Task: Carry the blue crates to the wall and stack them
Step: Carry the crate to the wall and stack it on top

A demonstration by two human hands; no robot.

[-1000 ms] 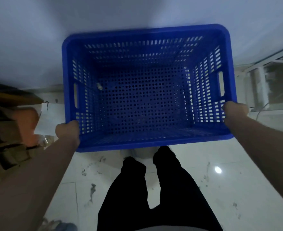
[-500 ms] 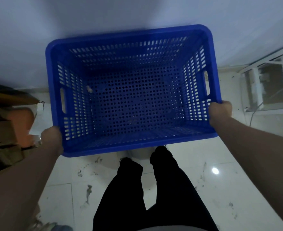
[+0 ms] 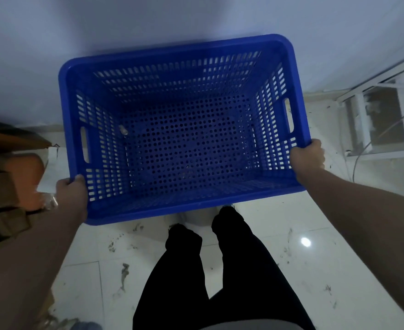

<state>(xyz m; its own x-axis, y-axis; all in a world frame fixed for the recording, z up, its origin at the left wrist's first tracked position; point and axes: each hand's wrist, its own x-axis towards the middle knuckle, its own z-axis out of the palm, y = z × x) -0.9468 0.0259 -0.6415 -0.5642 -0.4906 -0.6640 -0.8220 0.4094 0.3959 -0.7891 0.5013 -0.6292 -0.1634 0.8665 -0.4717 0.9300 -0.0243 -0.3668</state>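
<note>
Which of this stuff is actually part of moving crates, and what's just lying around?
Part of the job: blue crate, left hand, right hand, wall.

Just lying about: cardboard boxes, white paper, white frame.

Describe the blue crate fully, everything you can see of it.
The blue crate is a rectangular open-topped bin of what looks like moulded plastic, with a rounded rim, slotted walls, a floor of round holes and a handle slot in each short side. It looks nearly empty; one small pale object lies near its left inner wall. It is held close to the wall, slightly tilted. The left hand and right hand grip its near corners at the rim.
</note>
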